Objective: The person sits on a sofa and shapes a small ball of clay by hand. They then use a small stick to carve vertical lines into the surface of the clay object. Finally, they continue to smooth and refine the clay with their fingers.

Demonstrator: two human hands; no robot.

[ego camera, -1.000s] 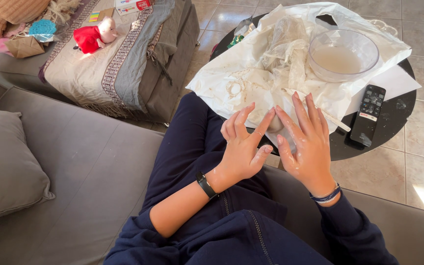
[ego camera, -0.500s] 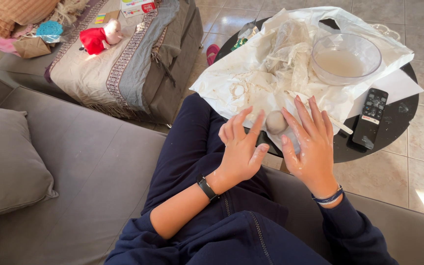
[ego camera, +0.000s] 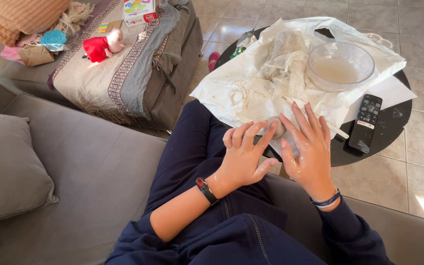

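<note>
A small pale ball [ego camera: 278, 128] of soft material sits between my two hands, above my lap and at the near edge of the round black table [ego camera: 393, 127]. My left hand [ego camera: 244, 154] has its fingers spread, and the fingertips touch the ball from the left. From the right, my right hand [ego camera: 311, 147] presses its palm against the ball, fingers straight and smeared with white. Most of the ball is hidden by the hands. A black band is on my left wrist and a blue bracelet on my right.
A crumpled white plastic sheet [ego camera: 251, 93] covers the table and holds a glass bowl [ego camera: 340, 66] of whitish liquid. A black remote [ego camera: 365, 122] lies at the right. A cloth-draped ottoman [ego camera: 123, 78] with a red toy [ego camera: 99, 47] stands left. A grey cushion [ego camera: 6, 167] lies on the sofa.
Half a second ago the ball showed openly between my hands. The hands have since closed in around it, my left fingers now covering part of it.
</note>
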